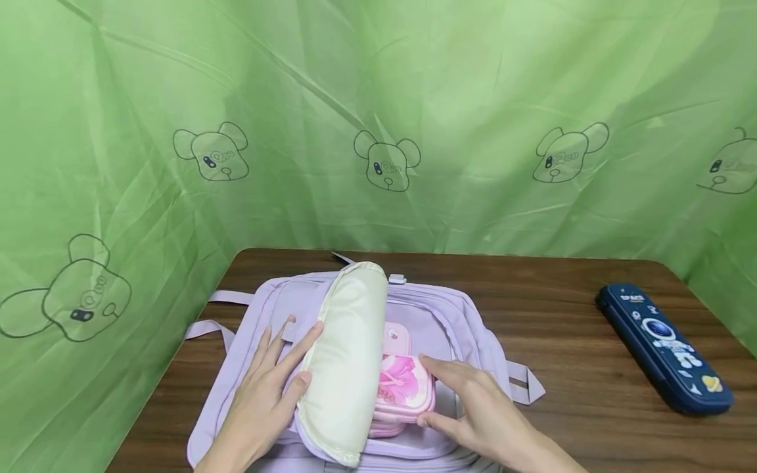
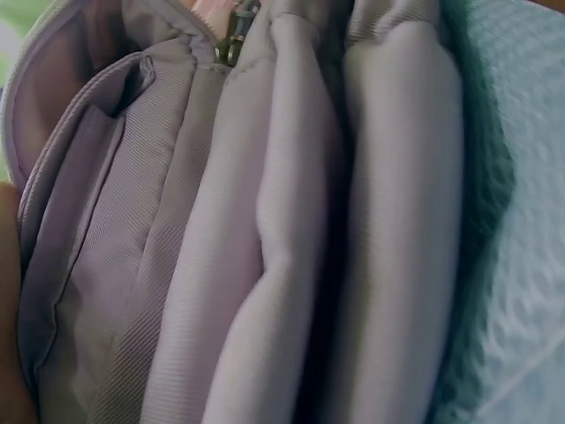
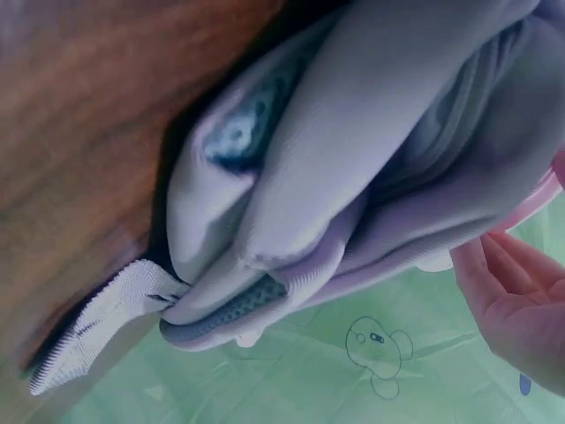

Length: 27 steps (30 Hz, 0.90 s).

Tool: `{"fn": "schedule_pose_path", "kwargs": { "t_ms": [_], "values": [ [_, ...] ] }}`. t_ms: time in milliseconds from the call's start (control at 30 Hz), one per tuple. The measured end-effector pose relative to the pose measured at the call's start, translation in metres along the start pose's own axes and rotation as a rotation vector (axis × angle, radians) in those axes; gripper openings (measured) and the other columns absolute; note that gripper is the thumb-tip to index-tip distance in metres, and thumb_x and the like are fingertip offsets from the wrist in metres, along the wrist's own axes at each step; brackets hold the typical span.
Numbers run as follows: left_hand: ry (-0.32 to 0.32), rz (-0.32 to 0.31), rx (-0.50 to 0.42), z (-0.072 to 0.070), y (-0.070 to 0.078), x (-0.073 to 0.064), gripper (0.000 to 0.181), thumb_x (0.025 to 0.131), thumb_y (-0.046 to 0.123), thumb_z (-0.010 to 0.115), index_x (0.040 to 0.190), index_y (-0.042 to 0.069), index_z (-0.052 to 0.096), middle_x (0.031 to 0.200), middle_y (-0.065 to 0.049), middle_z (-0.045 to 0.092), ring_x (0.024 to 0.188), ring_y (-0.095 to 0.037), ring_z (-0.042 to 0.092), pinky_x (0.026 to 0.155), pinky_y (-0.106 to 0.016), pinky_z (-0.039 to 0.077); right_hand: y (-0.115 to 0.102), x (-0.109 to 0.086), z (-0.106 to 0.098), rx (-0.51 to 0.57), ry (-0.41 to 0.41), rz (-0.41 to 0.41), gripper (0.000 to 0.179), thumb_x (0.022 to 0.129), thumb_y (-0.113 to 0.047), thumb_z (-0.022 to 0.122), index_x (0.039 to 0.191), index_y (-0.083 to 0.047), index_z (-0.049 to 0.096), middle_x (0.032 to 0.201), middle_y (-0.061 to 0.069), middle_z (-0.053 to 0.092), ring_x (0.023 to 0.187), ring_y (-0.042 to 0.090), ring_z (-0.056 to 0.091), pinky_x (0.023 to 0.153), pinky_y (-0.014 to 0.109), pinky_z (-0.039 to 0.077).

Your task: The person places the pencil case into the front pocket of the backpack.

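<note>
A lavender backpack [image 1: 236, 394] lies on the table, its front pocket's cream-lined flap [image 1: 349, 368] folded back toward the left. My left hand [image 1: 266, 387] rests on the flap with spread fingers, thumb and index at its edge. With thumb and fingers, my right hand [image 1: 481, 407] grips the right end of a small pink case [image 1: 411, 387] with a flower print. The flap hides that case's left part. More pink items lie under and behind it, including a plain pink one [image 1: 396, 338]. In the right wrist view, my fingers [image 3: 503, 265] touch a pink edge beside the bag.
A navy pencil case [image 1: 665, 348] with an astronaut lies on the right of the wooden table [image 1: 550, 309]. Green curtains [image 1: 461, 79] with mouse-head drawings hang behind and at both sides. A strap [image 1: 523, 381] sticks out at the bag's right.
</note>
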<state>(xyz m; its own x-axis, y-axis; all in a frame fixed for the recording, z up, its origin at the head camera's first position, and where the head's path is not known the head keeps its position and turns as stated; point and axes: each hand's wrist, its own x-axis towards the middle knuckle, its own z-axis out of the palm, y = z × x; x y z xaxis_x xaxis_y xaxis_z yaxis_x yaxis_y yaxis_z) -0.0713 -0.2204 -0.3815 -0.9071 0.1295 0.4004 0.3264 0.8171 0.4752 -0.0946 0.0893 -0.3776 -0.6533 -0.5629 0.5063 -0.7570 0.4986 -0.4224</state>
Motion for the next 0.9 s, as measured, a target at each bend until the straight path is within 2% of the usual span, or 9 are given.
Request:
{"fn": "schedule_pose_path", "kwargs": {
  "t_ms": [167, 300, 433, 533, 733, 900],
  "values": [
    [0.024, 0.019, -0.015, 0.001, -0.002, -0.004, 0.052, 0.093, 0.023, 0.052, 0.142, 0.036, 0.039, 0.151, -0.005, 0.027, 0.134, -0.046, 0.015, 0.092, -0.071, 0.024, -0.001, -0.004, 0.0, 0.011, 0.005, -0.009, 0.061, 0.076, -0.032, 0.077, 0.126, -0.003, 0.057, 0.123, 0.004, 0.06, 0.103, 0.014, 0.06, 0.08, 0.02, 0.049],
    [0.031, 0.034, -0.022, 0.002, -0.004, -0.004, 0.053, 0.093, 0.024, 0.052, 0.142, 0.034, 0.038, 0.151, -0.005, 0.027, 0.135, -0.045, 0.015, 0.092, -0.071, 0.024, -0.003, -0.005, -0.002, -0.015, -0.028, -0.02, 0.063, 0.079, -0.032, 0.074, 0.131, -0.005, 0.051, 0.128, 0.005, 0.056, 0.108, 0.016, 0.058, 0.086, 0.025, 0.048],
    [0.026, 0.027, -0.02, 0.001, -0.005, -0.005, 0.053, 0.093, 0.024, 0.053, 0.143, 0.035, 0.038, 0.151, -0.003, 0.026, 0.135, -0.044, 0.014, 0.092, -0.071, 0.024, -0.003, -0.008, -0.002, -0.038, -0.046, -0.033, 0.065, 0.081, -0.031, 0.072, 0.135, -0.004, 0.047, 0.131, 0.006, 0.053, 0.112, 0.017, 0.055, 0.093, 0.025, 0.043],
    [0.015, 0.019, -0.022, 0.0, -0.004, -0.005, 0.054, 0.092, 0.025, 0.053, 0.143, 0.035, 0.037, 0.151, -0.002, 0.025, 0.136, -0.043, 0.012, 0.093, -0.071, 0.023, -0.003, -0.011, -0.006, -0.052, -0.041, -0.03, 0.063, 0.082, -0.029, 0.072, 0.135, -0.006, 0.047, 0.13, 0.004, 0.054, 0.108, 0.015, 0.057, 0.09, 0.024, 0.045],
    [0.016, 0.028, -0.024, 0.0, -0.003, -0.005, 0.054, 0.092, 0.024, 0.052, 0.143, 0.035, 0.037, 0.151, -0.003, 0.026, 0.137, -0.041, 0.011, 0.093, -0.071, 0.024, 0.003, -0.017, -0.026, -0.187, 0.02, 0.023, 0.057, 0.079, -0.028, 0.074, 0.13, -0.012, 0.055, 0.125, -0.003, 0.057, 0.105, 0.013, 0.057, 0.087, 0.027, 0.045],
    [0.02, 0.026, -0.026, 0.0, -0.004, -0.006, 0.054, 0.093, 0.025, 0.052, 0.143, 0.035, 0.036, 0.151, -0.004, 0.026, 0.137, -0.039, 0.011, 0.095, -0.069, 0.023, 0.023, -0.03, -0.049, -0.263, 0.063, 0.095, 0.056, 0.074, -0.022, 0.078, 0.126, -0.013, 0.058, 0.115, -0.002, 0.062, 0.1, 0.016, 0.059, 0.087, 0.019, 0.041]
  ]
}}
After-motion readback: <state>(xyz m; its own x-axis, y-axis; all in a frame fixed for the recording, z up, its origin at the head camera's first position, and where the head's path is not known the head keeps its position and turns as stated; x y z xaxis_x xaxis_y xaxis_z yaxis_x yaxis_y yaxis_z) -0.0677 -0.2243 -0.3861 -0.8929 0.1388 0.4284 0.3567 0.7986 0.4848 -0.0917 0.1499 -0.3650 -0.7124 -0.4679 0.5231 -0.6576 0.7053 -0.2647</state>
